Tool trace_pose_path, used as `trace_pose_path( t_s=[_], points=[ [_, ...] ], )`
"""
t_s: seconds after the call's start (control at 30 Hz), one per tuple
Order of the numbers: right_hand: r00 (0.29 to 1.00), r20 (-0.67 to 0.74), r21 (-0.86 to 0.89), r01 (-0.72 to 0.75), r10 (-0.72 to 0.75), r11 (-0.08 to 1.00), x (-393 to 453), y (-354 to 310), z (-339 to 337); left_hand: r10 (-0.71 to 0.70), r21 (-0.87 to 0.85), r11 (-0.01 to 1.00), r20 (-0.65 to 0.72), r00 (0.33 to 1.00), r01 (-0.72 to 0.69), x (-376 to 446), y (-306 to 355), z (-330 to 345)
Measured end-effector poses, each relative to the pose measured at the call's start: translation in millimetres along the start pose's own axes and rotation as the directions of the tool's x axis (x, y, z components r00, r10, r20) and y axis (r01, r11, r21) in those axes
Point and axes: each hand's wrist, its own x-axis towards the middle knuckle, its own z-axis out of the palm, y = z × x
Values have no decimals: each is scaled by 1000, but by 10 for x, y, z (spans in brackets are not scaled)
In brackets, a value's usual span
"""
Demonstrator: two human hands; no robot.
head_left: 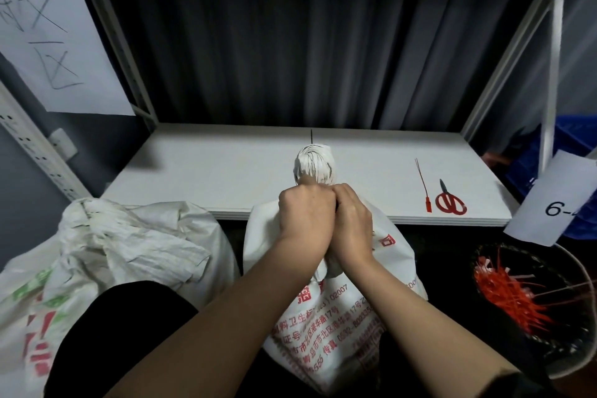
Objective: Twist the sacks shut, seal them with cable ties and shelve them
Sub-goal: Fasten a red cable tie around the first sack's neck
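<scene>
Two hands clenched side by side around the twisted neck of a white sack [339, 317] with red print, at frame center. Left hand [305, 215] and right hand [353, 220] touch each other, fingers curled tight on the gathered fabric; whether they also pinch a tie, cannot tell. Twisted top [314, 165] of the sack sticks up above the knuckles and overlaps the front edge of the white shelf [210, 171]. Sack body stands below and in front of that edge, between the person's forearms.

Second sack [113, 252], crumpled, neck loosely gathered, sits to the left, just beside the first, its top against the shelf's front edge.

On the shelf's right part: one red cable tie [424, 184] lying lengthwise, red-handled scissors [449, 200] just beside it, both near the front edge. Wide bare shelf board left and behind the twisted top, back to the dark curtain [307, 42].

Lower right: round container [478, 255] holding a heap of red cable ties [510, 291], well apart from the hands. White paper label [559, 200] marked "6-" hangs at the shelf's right post.
</scene>
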Motion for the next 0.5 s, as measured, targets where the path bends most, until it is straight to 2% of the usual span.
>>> trace_pose_path(
  t_s=[0.1, 0.27, 0.37, 0.43, 0.5],
  points=[
    [999, 13, -108, 44, -43, 993, -3, 15, 27, 36, -5, 999, 5, 999, -36, -28, -9, -42],
    [993, 76, -201, 102, -88, 974, 21, 8, 39, 103, 39, 994, 47, 994, -105, -33, 11, -44],
    [991, 77, -223, 128, -114, 966, 22, -1, 56, 134, 72, 988, 23, 991, -135, 47, -72, -120],
    [989, 9, -190, 148, -149, 971, 21, 1, 65, 169, 64, 984, -3, 986, -169, 80, -118, -138],
    [993, -4, -64, 119, -120, 991, 32, 3, 58, 210, 20, 978, -39, 977, -210, 80, -159, -112]
  ],
)
